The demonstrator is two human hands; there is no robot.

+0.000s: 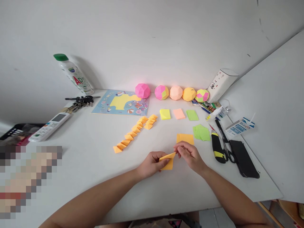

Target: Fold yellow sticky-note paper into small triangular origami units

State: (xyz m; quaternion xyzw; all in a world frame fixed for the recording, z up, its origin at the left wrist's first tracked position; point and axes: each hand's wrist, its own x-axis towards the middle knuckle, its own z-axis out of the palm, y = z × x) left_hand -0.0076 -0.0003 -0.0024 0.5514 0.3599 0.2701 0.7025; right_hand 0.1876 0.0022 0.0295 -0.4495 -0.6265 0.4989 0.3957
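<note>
An orange paper square (169,166), partly folded over, is held low over the front of the table. My left hand (152,164) grips it with the thumb across its front. At the paper's upper right corner, my right hand (190,155) has its fingers closed in a pinch. Just behind that hand lies a stack of orange paper squares (185,138). Folded orange paper pieces (129,135) run in a slanting row to the left, with a shorter row (150,121) beside its far end.
Yellow (165,114), pink (179,113) and green paper stacks (192,115) lie behind the hands. Green cut shapes (201,132), a utility knife (218,148), scissors (228,154) and a black case (244,159) are on the right. Several paper balls (176,93) line the wall.
</note>
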